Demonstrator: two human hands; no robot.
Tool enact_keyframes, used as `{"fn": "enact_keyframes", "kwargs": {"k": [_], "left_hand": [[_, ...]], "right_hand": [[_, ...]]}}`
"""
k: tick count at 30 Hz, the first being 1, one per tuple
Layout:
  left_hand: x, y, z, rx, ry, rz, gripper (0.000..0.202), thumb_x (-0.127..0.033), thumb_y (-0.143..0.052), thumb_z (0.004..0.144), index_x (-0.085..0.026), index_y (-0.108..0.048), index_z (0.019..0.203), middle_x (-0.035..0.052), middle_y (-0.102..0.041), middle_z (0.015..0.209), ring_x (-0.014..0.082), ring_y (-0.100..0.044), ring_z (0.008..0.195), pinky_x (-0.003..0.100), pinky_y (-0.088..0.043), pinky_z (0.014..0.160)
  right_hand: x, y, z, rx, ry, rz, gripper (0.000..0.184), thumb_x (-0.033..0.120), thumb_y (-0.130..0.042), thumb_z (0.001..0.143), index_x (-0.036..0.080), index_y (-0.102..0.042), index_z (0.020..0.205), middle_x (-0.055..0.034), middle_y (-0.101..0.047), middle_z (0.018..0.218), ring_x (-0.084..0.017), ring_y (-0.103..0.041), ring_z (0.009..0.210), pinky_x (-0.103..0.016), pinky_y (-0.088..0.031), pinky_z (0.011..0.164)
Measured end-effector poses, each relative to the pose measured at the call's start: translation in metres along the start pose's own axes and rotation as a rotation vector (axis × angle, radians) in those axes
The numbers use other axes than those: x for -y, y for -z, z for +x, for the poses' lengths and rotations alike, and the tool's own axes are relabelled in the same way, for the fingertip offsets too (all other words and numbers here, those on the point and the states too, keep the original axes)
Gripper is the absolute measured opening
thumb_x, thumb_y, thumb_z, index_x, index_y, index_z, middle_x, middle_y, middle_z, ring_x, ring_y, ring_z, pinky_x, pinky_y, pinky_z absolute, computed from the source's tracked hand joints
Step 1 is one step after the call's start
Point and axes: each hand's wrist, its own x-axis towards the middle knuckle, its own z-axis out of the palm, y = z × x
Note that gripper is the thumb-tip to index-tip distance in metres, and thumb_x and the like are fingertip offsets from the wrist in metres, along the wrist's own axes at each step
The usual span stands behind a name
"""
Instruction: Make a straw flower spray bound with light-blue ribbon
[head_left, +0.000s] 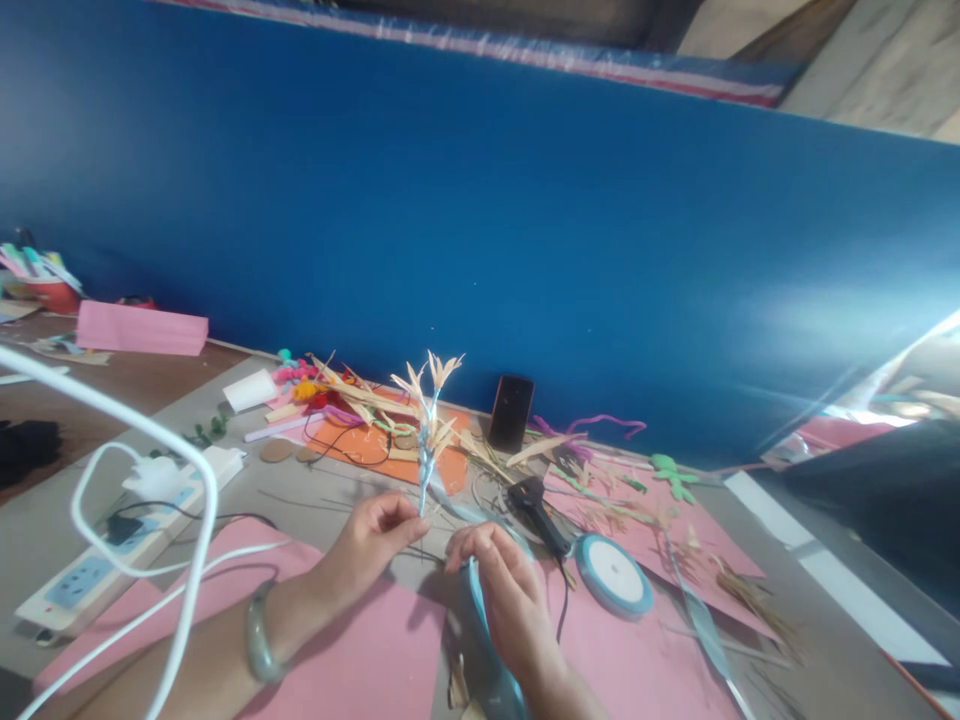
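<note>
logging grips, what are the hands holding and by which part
The left hand pinches the flower spray by its lower stem; the right hand apparently holds blue ribbon, grip hidden.

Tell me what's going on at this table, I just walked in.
A person's left hand pinches the bluish stem of an upright straw-coloured flower. The right hand is curled beside it, with blue ribbon at its fingers; whether it grips the ribbon is hard to tell. Beyond the right hand lie a black glue gun and a ribbon spool.
</note>
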Motion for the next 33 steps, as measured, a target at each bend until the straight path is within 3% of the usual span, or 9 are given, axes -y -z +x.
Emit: {"fn": "enact_keyframes", "kwargs": {"k": [6,12,19,27,33], "left_hand": [[-0.0012,-0.0007,-0.0010,0.004,0.002,-0.030,0.033,-0.039,-0.073,0.071,-0.018,-0.051,0.059,-0.0074,-0.040,0.054,0.0088,-0.034,0.052,0.023,-0.030,0.052],[-0.0031,-0.0019,-0.0023,0.066,-0.010,-0.088,0.031,-0.036,-0.077,0.069,-0.017,-0.055,0.057,-0.0053,-0.045,0.057,0.0091,-0.038,0.055,0.023,-0.032,0.054],[-0.0094,-0.0044,-0.0071,0.123,-0.020,-0.034,0.036,-0.041,-0.076,0.070,-0.018,-0.058,0.049,-0.0028,-0.043,0.056,0.0107,-0.039,0.053,0.024,-0.031,0.048],[-0.0054,-0.0016,-0.0048,0.148,-0.111,0.074,0.028,-0.034,-0.074,0.074,-0.017,-0.064,0.055,0.0005,-0.053,0.067,0.0134,-0.049,0.063,0.027,-0.038,0.062],[-0.0021,-0.0024,-0.0078,0.160,-0.152,0.161,0.028,-0.029,-0.067,0.080,-0.018,-0.055,0.058,-0.0005,-0.051,0.067,0.0147,-0.048,0.067,0.028,-0.038,0.065]], "right_hand": [[-0.0002,0.0004,0.0016,0.015,-0.055,0.040,0.023,0.037,-0.068,0.085,0.020,-0.068,0.070,-0.0036,-0.067,0.073,-0.019,-0.056,0.073,-0.032,-0.043,0.073],[-0.0029,0.0004,0.0043,-0.052,-0.059,0.105,0.027,0.032,-0.078,0.075,0.021,-0.058,0.060,0.0012,-0.059,0.062,-0.015,-0.051,0.062,-0.029,-0.042,0.062],[-0.0003,-0.0006,0.0014,-0.158,0.040,-0.215,0.028,0.036,-0.079,0.073,0.021,-0.059,0.061,0.0012,-0.059,0.062,-0.017,-0.054,0.063,-0.030,-0.043,0.065],[-0.0060,0.0005,-0.0002,-0.136,0.186,-0.420,0.025,0.032,-0.076,0.077,0.022,-0.058,0.063,0.0014,-0.058,0.064,-0.018,-0.053,0.066,-0.031,-0.042,0.067],[-0.0017,-0.0019,-0.0011,-0.141,0.332,-0.560,0.024,0.028,-0.075,0.078,0.023,-0.058,0.062,0.0015,-0.059,0.063,-0.018,-0.053,0.066,-0.034,-0.038,0.071]]}}
